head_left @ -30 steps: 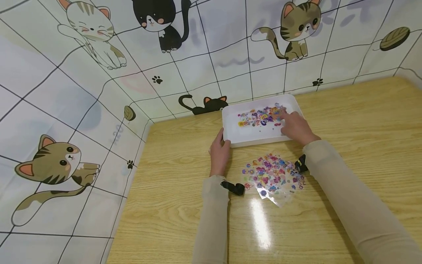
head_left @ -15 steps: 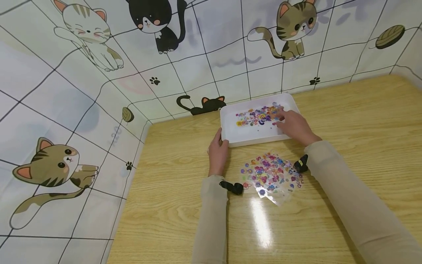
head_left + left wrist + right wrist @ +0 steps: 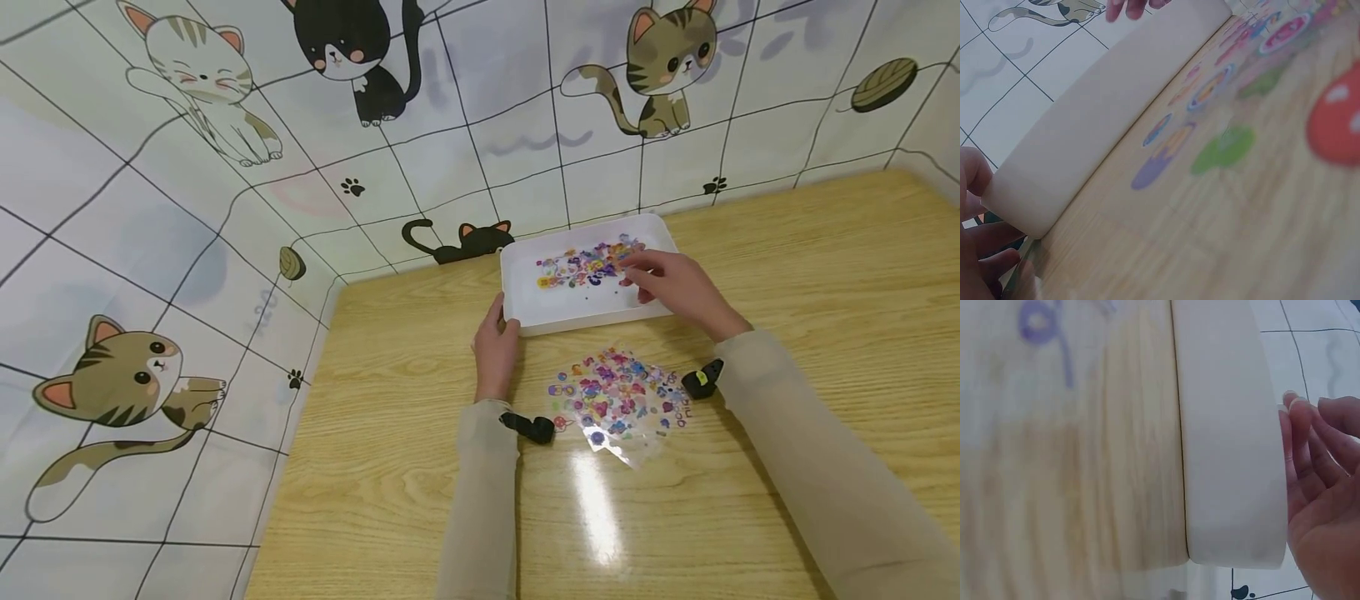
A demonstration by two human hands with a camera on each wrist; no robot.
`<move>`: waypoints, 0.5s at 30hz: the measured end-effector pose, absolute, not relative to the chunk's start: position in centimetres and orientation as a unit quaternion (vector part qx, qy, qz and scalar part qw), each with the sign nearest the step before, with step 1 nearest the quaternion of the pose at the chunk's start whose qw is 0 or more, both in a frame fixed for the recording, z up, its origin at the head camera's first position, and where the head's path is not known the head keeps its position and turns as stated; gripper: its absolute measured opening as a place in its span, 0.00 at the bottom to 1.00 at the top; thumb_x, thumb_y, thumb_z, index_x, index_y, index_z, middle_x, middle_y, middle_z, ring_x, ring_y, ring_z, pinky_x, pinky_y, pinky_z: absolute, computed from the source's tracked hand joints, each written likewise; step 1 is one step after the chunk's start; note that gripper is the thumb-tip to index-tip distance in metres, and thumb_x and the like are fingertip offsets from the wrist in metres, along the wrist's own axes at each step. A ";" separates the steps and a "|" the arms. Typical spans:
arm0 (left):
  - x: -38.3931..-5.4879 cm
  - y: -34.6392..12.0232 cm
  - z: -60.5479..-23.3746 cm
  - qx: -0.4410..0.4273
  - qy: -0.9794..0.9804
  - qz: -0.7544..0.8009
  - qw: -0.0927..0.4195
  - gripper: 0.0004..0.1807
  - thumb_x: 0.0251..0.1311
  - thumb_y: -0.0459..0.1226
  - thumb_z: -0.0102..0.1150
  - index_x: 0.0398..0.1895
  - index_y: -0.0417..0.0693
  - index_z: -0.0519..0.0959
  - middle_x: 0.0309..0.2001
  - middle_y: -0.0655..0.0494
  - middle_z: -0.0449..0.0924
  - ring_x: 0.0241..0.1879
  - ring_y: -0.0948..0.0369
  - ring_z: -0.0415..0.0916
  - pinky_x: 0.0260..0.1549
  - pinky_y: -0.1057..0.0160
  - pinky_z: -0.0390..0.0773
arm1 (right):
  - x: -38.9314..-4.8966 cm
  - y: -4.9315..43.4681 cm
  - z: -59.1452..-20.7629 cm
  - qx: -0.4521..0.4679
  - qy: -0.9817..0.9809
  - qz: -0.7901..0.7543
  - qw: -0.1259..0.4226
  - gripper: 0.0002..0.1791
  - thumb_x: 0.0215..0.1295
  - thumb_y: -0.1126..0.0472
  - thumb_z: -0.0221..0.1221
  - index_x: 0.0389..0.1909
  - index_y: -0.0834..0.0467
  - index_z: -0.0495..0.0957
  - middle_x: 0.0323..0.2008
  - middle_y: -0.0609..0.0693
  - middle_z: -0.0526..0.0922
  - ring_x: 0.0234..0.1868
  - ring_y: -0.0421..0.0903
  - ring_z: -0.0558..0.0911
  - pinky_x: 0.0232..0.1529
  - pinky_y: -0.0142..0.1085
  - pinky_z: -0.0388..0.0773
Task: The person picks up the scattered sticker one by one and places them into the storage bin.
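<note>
A white shallow tray (image 3: 551, 314) stands on the table against the wall. Small colourful pieces (image 3: 577, 267), sticker-like, lie in a loose band inside it. My left hand (image 3: 497, 354) grips the tray's near left corner, thumb at the rim and fingers around the outside, as the left wrist view also shows with fingers (image 3: 994, 240) at the corner. Over the tray's right side is my right hand (image 3: 678, 287), fingers loosely bent above the pieces. In the right wrist view the thumb (image 3: 1341, 415) stands apart from the fingertips, and I see nothing between them.
Clear film with many colourful printed motifs (image 3: 615, 392) lies on the wooden table (image 3: 390, 467) in front of the tray, between my forearms. Walls with cat drawings (image 3: 660, 75) close off the back and left. Black camera straps (image 3: 532, 427) sit on both wrists.
My right hand has drawn slightly up from the pieces at the tray's right side, its fingers bending in from a pointing pose. The left hand stays on the corner.
</note>
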State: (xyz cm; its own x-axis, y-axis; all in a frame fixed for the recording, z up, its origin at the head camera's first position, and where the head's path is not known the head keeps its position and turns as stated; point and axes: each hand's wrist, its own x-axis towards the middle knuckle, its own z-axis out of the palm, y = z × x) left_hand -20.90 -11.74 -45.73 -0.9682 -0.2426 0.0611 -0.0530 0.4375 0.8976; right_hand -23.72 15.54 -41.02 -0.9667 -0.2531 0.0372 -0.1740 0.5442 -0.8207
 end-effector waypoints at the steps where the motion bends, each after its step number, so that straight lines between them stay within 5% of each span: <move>1: -20.9 -11.7 -45.7 0.087 -0.843 -0.523 0.091 0.28 0.58 0.40 0.43 0.65 0.58 0.60 0.60 0.66 0.64 0.59 0.68 0.59 0.60 0.58 0.55 | -23.6 15.6 -41.0 -0.123 0.876 -0.464 0.039 0.24 0.65 0.45 0.46 0.55 0.54 0.70 0.42 0.55 0.78 0.33 0.51 0.76 0.33 0.39 0.70; 15: -20.8 -11.7 -45.8 0.083 -0.839 -0.529 0.093 0.28 0.58 0.40 0.42 0.65 0.59 0.60 0.60 0.65 0.64 0.59 0.68 0.59 0.56 0.63 0.61 | -22.0 15.4 -40.3 -0.152 0.855 -0.495 0.032 0.20 0.64 0.47 0.47 0.54 0.52 0.72 0.40 0.54 0.79 0.33 0.53 0.77 0.34 0.39 0.74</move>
State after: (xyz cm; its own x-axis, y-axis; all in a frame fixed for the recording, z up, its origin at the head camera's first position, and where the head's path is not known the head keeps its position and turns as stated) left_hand -20.84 -11.74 -45.84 -0.9690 -0.2374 0.0690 -0.0402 0.4266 0.9036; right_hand -21.99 15.36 -40.28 -0.9517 -0.2917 0.0959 -0.2285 0.4643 -0.8557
